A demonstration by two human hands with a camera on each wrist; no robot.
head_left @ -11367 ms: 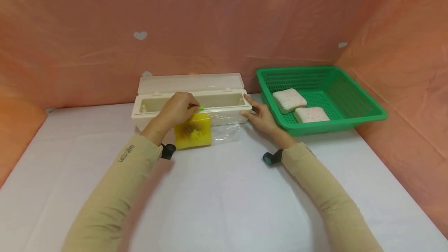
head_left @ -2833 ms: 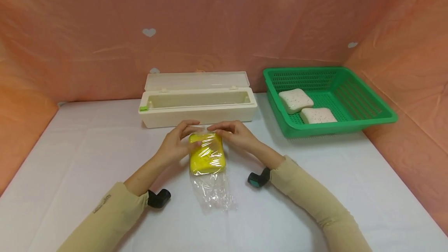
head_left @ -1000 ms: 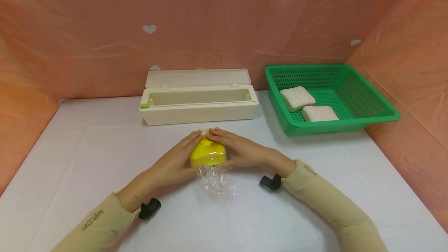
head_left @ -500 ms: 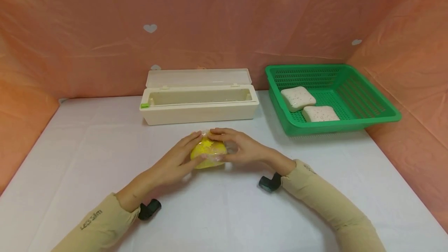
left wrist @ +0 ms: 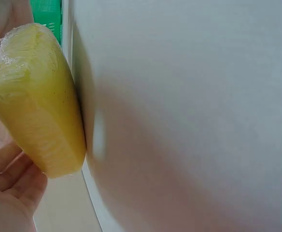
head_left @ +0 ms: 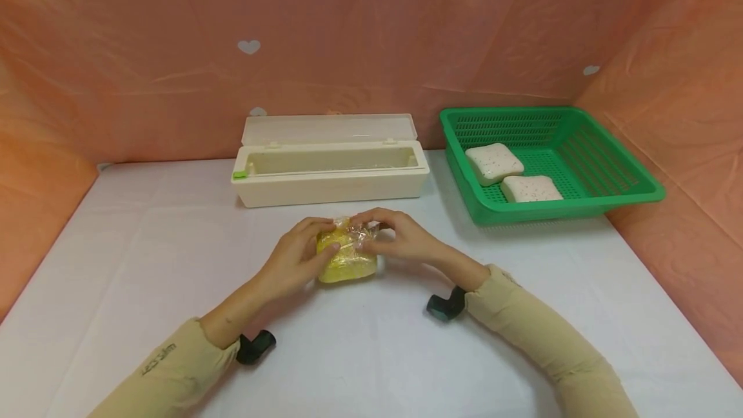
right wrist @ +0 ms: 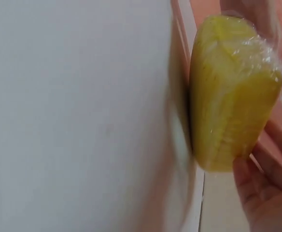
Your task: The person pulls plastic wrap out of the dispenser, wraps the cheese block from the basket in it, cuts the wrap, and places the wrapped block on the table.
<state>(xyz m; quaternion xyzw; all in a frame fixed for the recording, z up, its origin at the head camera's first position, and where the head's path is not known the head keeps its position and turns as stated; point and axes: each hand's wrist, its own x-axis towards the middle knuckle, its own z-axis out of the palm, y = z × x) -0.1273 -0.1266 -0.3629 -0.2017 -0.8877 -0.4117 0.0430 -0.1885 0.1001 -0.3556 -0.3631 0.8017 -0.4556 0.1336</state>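
Observation:
A yellow block (head_left: 348,266) wrapped in clear film rests on the white cloth in front of the long white box. My left hand (head_left: 293,260) grips its left side, thumb on the top. From the right, my right hand (head_left: 406,237) holds the film and the block's upper side, its thumb over the crumpled film. In the left wrist view the yellow block (left wrist: 39,106) stands on the cloth with fingers of the left hand (left wrist: 10,188) at its near end. The right wrist view has the block (right wrist: 232,101) with fingers of the right hand (right wrist: 269,183) against its end.
The long white box (head_left: 331,192) stands behind the hands with its lid raised and a green piece (head_left: 239,175) at its left end. At the right back, a green basket (head_left: 569,207) holds two speckled pale blocks (head_left: 493,163). Orange cloth (head_left: 336,31) hangs around the table.
The loose film that lay in front of the block is now folded up over its top. Compared with half a second ago, both thumbs have moved up onto the film. The box and basket have not moved.

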